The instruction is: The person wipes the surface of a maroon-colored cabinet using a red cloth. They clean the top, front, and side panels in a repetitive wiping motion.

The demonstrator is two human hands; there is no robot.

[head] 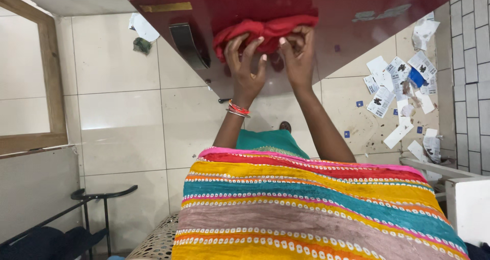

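hands [270, 61]: 2 | red cloth [265, 31]: 1 | red board [357, 20]: 1 | black rack [97, 198]: 1

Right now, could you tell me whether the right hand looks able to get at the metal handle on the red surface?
Probably yes: the right hand is busy on the red cloth, and the left hand lies between it and the metal handle.

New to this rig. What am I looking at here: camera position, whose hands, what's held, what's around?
One camera, worn on a person's head, looking down at their own bare hands; no robot. Both the left hand and the right hand grip a bunched red cloth against a dark red glossy panel with a metal handle. Bangles sit on the left wrist. A striped, multicoloured fabric fills the foreground. Below is a pale tiled floor with scattered paper scraps. A black metal rack stands lower left.
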